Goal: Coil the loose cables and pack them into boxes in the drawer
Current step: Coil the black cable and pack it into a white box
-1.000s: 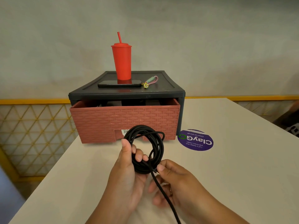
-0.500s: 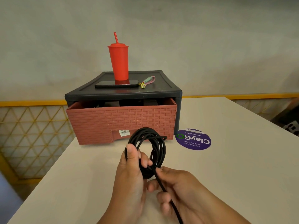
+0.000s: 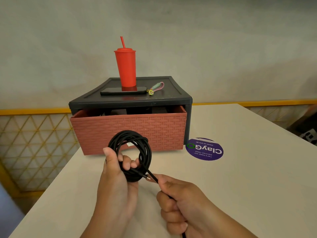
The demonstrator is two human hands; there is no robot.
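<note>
In front of the drawer, at its 6 o'clock, the left hand clasps the coil while the right hand pinches the cable tail; coiling continues, so another loop seems next.

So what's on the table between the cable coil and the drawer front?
Nothing: in the head view the table is bare from the black cable coil, held up in the left hand, to the red woven drawer front.

Head camera looks forward and down, close over the table, facing the wall.
</note>
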